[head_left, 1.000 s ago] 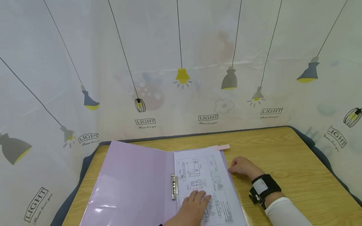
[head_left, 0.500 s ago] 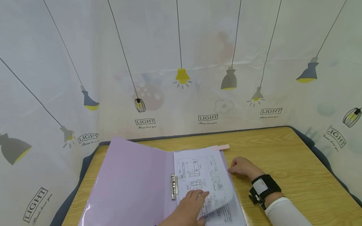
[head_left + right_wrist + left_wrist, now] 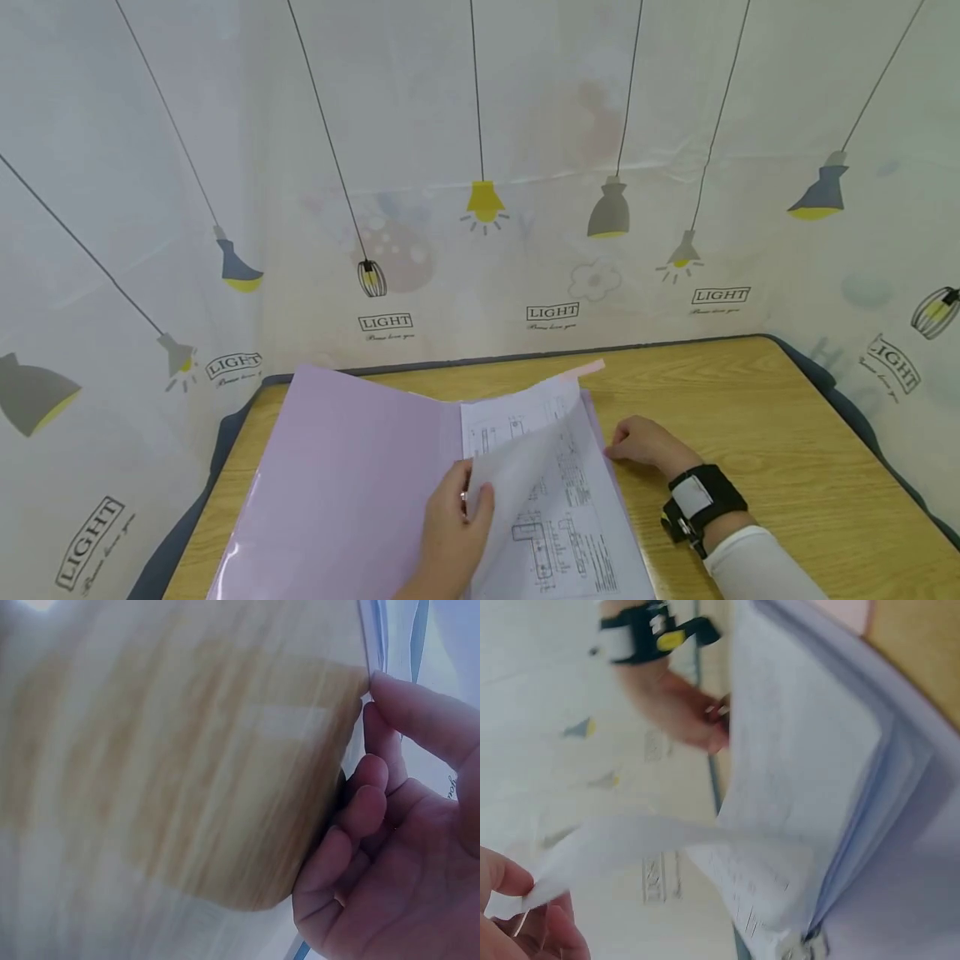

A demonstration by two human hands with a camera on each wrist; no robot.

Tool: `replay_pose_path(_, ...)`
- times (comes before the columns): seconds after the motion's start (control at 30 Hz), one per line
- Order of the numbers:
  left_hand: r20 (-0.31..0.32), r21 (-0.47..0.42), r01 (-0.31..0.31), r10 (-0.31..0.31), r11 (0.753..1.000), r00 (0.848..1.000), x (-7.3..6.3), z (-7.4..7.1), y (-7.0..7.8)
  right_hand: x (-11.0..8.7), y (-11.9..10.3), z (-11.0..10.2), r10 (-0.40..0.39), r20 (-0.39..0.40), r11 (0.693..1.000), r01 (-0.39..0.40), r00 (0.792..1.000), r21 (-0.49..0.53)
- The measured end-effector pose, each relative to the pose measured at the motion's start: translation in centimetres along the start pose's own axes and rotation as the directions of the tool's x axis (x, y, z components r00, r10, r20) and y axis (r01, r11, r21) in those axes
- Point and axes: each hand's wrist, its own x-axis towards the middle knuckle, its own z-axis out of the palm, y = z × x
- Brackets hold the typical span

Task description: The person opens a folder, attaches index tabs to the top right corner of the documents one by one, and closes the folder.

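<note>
An open lilac folder [image 3: 345, 475] lies on the table with a stack of printed technical drawings [image 3: 577, 542] in its right half. My left hand [image 3: 453, 533] pinches the top sheet [image 3: 517, 475] between thumb and fingers. That sheet curls up and leftward, showing its blank back and baring the drawing beneath. The left wrist view shows the raised paper [image 3: 630, 840] bowing from the metal clip [image 3: 816, 945] to the fingers. At the folder's right edge, my right hand [image 3: 651, 443] pinches the border with thumb and index finger, its other fingers curled.
A pink tab [image 3: 585, 370] sticks out at the papers' top right corner. The wood-grain table [image 3: 810, 467] extends to the right of the folder. Behind it hangs a pale curtain [image 3: 420, 125] printed with lamps. A black strap [image 3: 707, 498] circles the right wrist.
My left hand has gone from resting flat on the top sheet to lifting its lower part and drawing it leftward. The pink tab has tilted up. The right hand has stayed put.
</note>
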Motion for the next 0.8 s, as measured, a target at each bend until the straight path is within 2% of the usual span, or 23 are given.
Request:
replay_pose_path(0.1,-0.132,-0.129,0.054,-0.071,0.990,0.989,0.0,-2.4,-0.1,0.0,0.1,0.2,-0.003,-0.017,1.000,0.003,1.000,-0.003)
replay_pose_path(0.2,-0.225,-0.145,0.063,-0.095,0.987,0.970,-0.3,-5.1,-0.4,-0.2,0.1,0.2,-0.012,-0.029,1.000,0.012,1.000,-0.014)
replay_pose_path(0.33,-0.305,0.026,0.040,-0.031,0.999,0.952,-1.2,-8.1,-1.0,-0.3,0.2,0.2,-0.036,-0.044,0.999,0.035,0.998,-0.033)
replay_pose_path(0.37,-0.314,0.086,0.047,-0.018,0.995,0.949,-1.5,-8.8,-1.2,-0.3,0.3,0.2,-0.038,-0.048,0.999,0.037,0.998,-0.036)
replay_pose_path(0.43,-0.301,0.182,0.075,-0.017,0.980,0.954,-2.1,-10.0,-1.4,-0.3,0.4,0.2,-0.043,-0.053,0.998,0.041,0.998,-0.043)
replay_pose_path(0.5,-0.245,0.250,0.123,-0.060,0.960,0.968,-2.7,-11.2,-1.6,-0.2,0.5,0.2,-0.046,-0.055,0.998,0.044,0.997,-0.041)
replay_pose_path(0.57,-0.151,0.302,0.172,-0.131,0.938,0.980,-3.1,-12.3,-2.1,-0.3,0.3,0.2,-0.043,-0.050,0.999,0.042,0.998,-0.033)
replay_pose_path(0.6,-0.095,0.325,0.192,-0.171,0.926,0.981,-3.2,-12.8,-2.4,-0.3,0.2,0.1,-0.045,-0.050,0.999,0.044,0.998,-0.032)
replay_pose_path(0.67,0.032,0.379,0.204,-0.233,0.903,0.972,-3.3,-13.7,-3.3,-0.3,0.1,0.1,-0.041,-0.055,0.999,0.040,0.998,-0.027)
replay_pose_path(0.7,0.097,0.401,0.189,-0.247,0.896,0.964,-3.2,-14.0,-3.8,-0.3,0.0,0.1,-0.044,-0.056,0.999,0.043,0.997,-0.029)
replay_pose_path(0.77,0.212,0.451,0.124,-0.240,0.884,0.947,-3.2,-14.7,-5.1,-0.4,0.0,0.1,-0.051,-0.059,0.998,0.049,0.997,-0.032)
replay_pose_path(0.8,0.268,0.456,0.084,-0.227,0.886,0.936,-3.2,-15.1,-5.8,-0.4,0.0,0.1,-0.053,-0.060,0.998,0.051,0.997,-0.033)
